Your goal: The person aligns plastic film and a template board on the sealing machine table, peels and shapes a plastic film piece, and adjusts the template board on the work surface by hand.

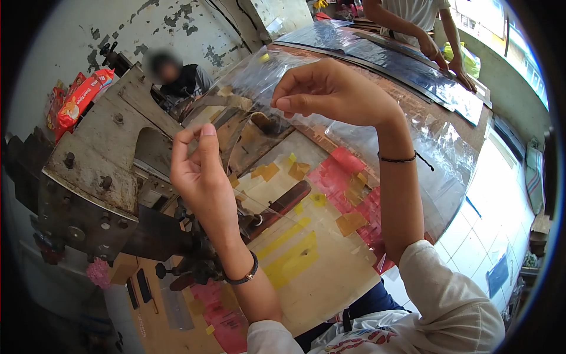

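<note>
My left hand (206,177) is raised beside the metal machine, thumb and bent fingers drawn together in a pinch. Higher up and farther right, my right hand (336,94) hangs with its fingers curled and its thumb close against them. What either hand holds, if anything, is too thin or clear to make out. Below them lies a pale work board (318,277) with strips of yellow tape and a red patched area (348,183). A dark bar (289,200) with a rounded end rests across the board.
A heavy bolted machine (100,159) stands on the left, with a red snack packet (85,97) on it. Clear plastic sheets (436,159) cover the table behind. A co-worker's hands (451,62) press on sheets at the back right; another person (183,79) is beyond the machine.
</note>
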Action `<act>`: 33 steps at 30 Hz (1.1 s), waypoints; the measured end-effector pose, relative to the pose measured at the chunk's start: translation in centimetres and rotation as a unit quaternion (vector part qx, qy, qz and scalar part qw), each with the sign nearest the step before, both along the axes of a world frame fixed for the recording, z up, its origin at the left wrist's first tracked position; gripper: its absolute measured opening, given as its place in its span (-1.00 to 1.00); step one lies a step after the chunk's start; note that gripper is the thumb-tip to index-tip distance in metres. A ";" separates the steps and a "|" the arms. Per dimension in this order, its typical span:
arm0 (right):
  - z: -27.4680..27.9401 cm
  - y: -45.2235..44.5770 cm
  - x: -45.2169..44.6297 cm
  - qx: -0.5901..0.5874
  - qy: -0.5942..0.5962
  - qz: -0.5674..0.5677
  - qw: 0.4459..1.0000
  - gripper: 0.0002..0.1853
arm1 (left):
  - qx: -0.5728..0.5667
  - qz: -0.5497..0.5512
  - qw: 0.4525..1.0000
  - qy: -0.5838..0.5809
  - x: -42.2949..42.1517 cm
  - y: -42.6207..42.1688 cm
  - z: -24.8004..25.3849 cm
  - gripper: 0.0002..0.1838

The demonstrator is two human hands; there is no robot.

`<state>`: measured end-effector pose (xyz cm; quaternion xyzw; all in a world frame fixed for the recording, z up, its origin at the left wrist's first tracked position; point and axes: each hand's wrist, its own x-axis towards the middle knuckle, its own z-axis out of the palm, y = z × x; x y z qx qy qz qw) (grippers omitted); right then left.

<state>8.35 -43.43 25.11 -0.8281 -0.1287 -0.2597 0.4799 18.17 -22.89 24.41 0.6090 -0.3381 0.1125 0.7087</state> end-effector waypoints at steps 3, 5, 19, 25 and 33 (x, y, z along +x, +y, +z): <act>-0.1 -0.1 0.0 -0.019 0.005 -0.009 1.000 -0.76 | -0.007 -0.001 1.000 0.004 0.0 0.0 0.0 -0.85; -0.3 -0.1 0.3 -0.019 0.000 -0.020 1.000 -0.76 | -0.001 -0.012 1.000 0.016 -0.1 0.1 0.2 -0.86; -0.2 -0.2 0.4 -0.051 0.048 -0.029 0.997 -0.77 | 0.062 -0.044 0.997 0.026 0.0 0.4 0.2 -0.86; -0.1 -0.5 -0.6 -0.059 0.091 -0.002 0.994 -0.75 | 0.088 -0.070 0.992 0.050 -0.3 0.3 0.4 -0.83; -0.1 -1.2 -1.1 -0.055 0.134 0.009 0.989 -0.71 | 0.171 -0.082 0.982 0.016 0.2 0.3 0.0 -0.79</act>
